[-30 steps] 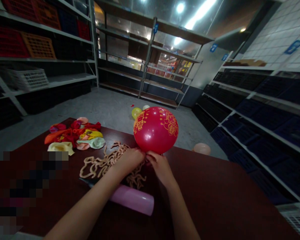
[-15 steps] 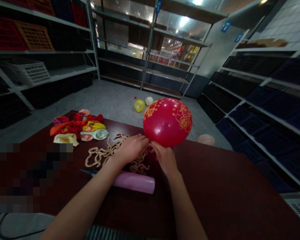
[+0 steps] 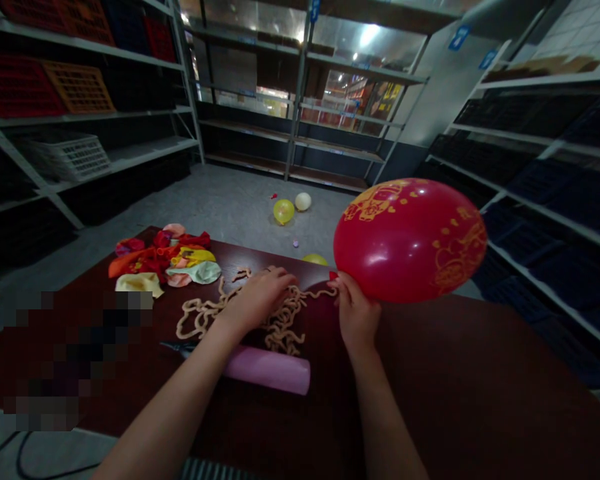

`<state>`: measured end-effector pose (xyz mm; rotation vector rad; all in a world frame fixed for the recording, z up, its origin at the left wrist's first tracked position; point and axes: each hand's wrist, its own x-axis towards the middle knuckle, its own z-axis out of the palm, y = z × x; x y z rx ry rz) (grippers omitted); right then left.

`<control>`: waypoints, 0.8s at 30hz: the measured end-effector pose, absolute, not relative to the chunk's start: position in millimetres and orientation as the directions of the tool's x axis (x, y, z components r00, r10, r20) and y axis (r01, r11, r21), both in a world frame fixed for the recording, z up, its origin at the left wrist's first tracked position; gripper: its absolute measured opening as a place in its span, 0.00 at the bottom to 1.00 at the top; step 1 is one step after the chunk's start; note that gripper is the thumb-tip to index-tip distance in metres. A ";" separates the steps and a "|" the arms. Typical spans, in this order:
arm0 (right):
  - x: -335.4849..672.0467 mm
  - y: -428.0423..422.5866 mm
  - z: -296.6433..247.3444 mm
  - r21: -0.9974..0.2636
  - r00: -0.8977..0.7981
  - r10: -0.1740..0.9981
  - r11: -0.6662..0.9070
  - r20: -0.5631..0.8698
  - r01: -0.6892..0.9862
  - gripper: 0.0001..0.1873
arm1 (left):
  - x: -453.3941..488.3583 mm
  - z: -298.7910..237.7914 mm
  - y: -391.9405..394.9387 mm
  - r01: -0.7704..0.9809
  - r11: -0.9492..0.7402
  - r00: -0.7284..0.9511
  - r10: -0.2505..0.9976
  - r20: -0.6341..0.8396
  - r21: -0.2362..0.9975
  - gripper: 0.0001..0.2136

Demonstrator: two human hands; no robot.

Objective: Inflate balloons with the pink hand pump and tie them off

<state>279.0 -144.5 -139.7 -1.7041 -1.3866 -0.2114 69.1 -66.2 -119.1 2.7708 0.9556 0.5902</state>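
Observation:
A large red balloon [image 3: 410, 243] with yellow printed figures hangs at the right of the table, its neck pinched in my right hand [image 3: 359, 313]. A thin beige string [image 3: 320, 292] runs from the right hand's fingertips back towards a tangled pile of beige strings [image 3: 285, 327]. My left hand [image 3: 260, 297] lies over that pile, palm down, fingers stretched out and partly covering the strings. Beneath my left forearm is a pink balloon pump [image 3: 270, 370] with a dark nozzle, lying on its side.
Several limp balloons [image 3: 165, 257] in mixed colours lie at the far left of the dark table [image 3: 430, 387]. On the floor beyond are a yellow balloon [image 3: 283, 212] and a white balloon [image 3: 303, 202]. Shelves with crates [image 3: 75, 87] stand around.
My right hand has moved right with the red balloon, away from my left hand. The hands were together at the balloon's neck; now a string stretches between the pile and my right hand.

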 end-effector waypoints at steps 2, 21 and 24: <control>279.5 -143.1 -141.2 -0.594 0.409 0.679 0.050 0.610 0.803 0.19 | 75.5 -126.3 -69.1 0.516 -0.829 0.779 0.559 0.283 0.216 0.14; 260.9 -134.5 -150.6 -0.834 0.452 0.806 0.090 0.382 0.544 0.18 | 90.0 -133.3 -63.2 0.250 -0.589 0.480 0.765 0.429 0.769 0.04; 260.4 -135.4 -149.5 -0.802 0.430 0.816 0.067 0.387 0.594 0.18 | 88.2 -133.7 -57.0 0.165 -0.446 0.411 0.842 0.350 0.880 0.06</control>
